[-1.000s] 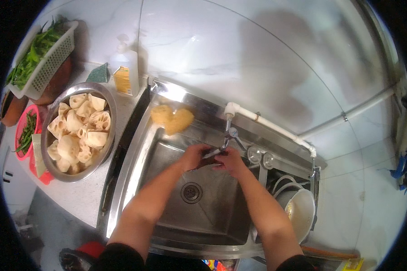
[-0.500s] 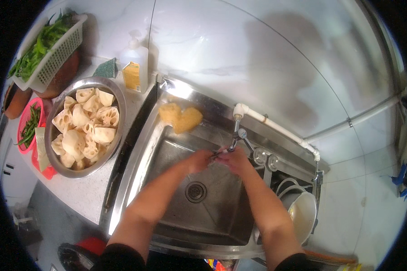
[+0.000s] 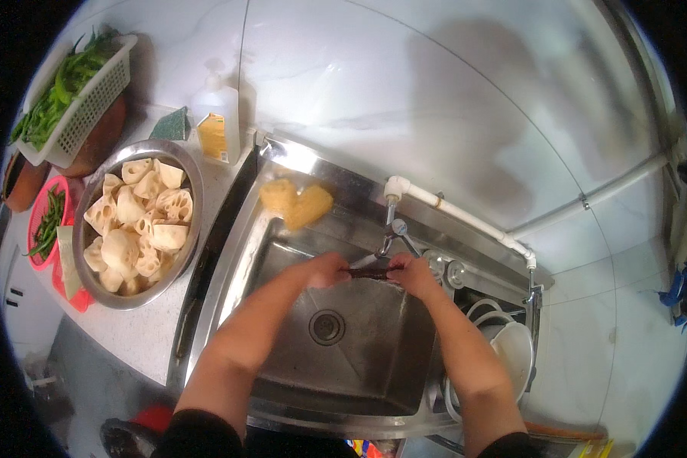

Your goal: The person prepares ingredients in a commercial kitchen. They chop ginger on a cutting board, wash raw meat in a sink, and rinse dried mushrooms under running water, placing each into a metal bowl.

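Over the steel sink [image 3: 359, 370], a dark brown elongated strip [image 3: 369, 272] spans the gap between my hands; its exact kind is not clear. My left hand [image 3: 329, 270] is closed on its left end, and my right hand [image 3: 412, 275] grips the other end. The strip is just below the faucet [image 3: 396, 228], and a thin trace of water shows near it. The drain [image 3: 327, 327] lies nearer to me on the sink bottom. Two yellow sponge-like pads [image 3: 295, 202] rest on the sink's far left ledge.
Left of the sink, a steel bowl [image 3: 197, 238] holds lotus root chunks. Beside it are a pink basket [image 3: 67, 200] of green beans and a white basket [image 3: 93, 98] of green peppers. A pump bottle [image 3: 216, 114] stands by the wall. White pots [image 3: 515, 351] sit at right.
My hands have moved apart, with the dark strip now stretched out between them. Before, they were close together under the faucet. The whole view has shifted slightly.
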Demonstrator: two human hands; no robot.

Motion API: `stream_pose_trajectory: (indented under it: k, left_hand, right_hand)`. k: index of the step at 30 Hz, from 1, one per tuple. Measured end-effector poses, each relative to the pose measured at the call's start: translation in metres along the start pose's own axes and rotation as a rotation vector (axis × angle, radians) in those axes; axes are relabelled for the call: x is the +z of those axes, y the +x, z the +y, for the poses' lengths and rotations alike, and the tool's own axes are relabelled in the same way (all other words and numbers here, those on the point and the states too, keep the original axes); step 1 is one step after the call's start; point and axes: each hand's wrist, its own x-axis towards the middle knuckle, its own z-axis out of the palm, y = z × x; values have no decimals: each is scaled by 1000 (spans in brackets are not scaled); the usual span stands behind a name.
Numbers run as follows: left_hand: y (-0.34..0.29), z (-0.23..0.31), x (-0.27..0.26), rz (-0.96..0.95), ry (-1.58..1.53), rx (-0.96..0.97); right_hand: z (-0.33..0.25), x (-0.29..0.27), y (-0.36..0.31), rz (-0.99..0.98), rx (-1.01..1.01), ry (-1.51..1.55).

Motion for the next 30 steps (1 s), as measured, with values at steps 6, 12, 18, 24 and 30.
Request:
stream_pose_trajectory:
  k: [6, 12, 18, 24, 30]
  left_hand:
    - [4, 6, -3, 102, 118, -21]
    - [-1, 3, -3, 137, 229, 103]
    - [-16, -1, -13, 127, -484, -127]
    - [-13, -1, -9, 246, -679, -120]
    - [-2, -12, 18, 220, -985, -121]
  right_hand:
    - [-12, 23, 6, -134, -190, -609]
    - [-9, 48, 14, -108, -268, -410]
    - [9, 44, 23, -100, -421, -559]
    - [-3, 60, 23, -273, 127, 627]
    - [-5, 40, 3, -54, 212, 707]
